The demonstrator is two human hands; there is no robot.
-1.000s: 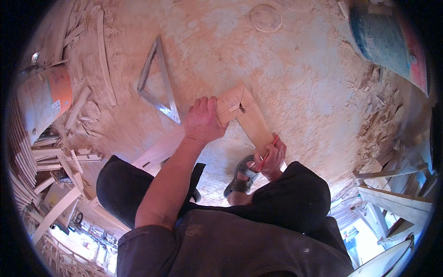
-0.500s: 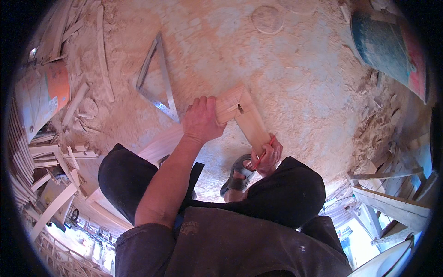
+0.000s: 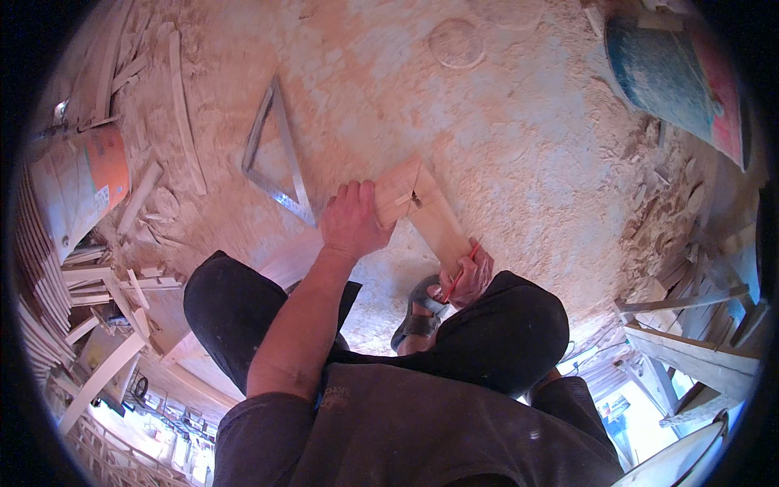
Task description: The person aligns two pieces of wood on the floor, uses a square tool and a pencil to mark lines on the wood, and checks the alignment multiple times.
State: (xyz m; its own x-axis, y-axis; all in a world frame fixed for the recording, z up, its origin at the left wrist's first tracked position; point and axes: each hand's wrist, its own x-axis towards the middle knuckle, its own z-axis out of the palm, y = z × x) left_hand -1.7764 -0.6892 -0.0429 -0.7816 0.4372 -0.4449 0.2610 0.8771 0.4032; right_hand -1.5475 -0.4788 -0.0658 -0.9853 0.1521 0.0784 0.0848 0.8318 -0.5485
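Note:
My left hand (image 3: 355, 219) is closed over a pale wooden board (image 3: 396, 193) that runs down toward my left knee. At its far end this board meets a second, shorter-looking wooden board (image 3: 438, 223) in a slanted corner joint, with a dark knot or gap at the inner side. The near end of that second board is in my right hand (image 3: 475, 276), close to my right knee. A thin red pencil (image 3: 460, 276) sticks out between the fingers of the same hand. Left of the boards, a triangular metal square (image 3: 302, 199) lies on the floor.
Sawdust covers the floor (image 3: 535, 162). Wood strips (image 3: 185, 114) and a stack of offcuts (image 3: 89, 284) lie at left, beside an orange and white container (image 3: 105, 166). A blue and red curved container (image 3: 661, 77) stands far right, with wooden framing (image 3: 690, 357) below it.
Both hands keep their hold on the boards. The joined corner shows slightly lower and to the left, and the whole scene has shifted a little with the view.

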